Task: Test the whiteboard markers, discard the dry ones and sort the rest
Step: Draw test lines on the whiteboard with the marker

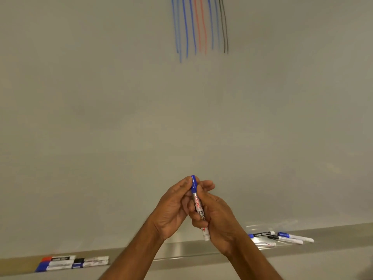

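Note:
I hold a blue-capped whiteboard marker (198,205) upright in front of the whiteboard (121,118). My left hand (173,207) pinches its blue cap at the top. My right hand (216,215) grips the white barrel below. The cap sits on the marker. Several blue, red and black test strokes (199,27) run down the board at the top centre.
A metal tray ledge (181,251) runs along the board's lower edge. Several markers (72,262) lie grouped on its left end. Several more markers (282,237) lie loosely on its right end, near my right wrist.

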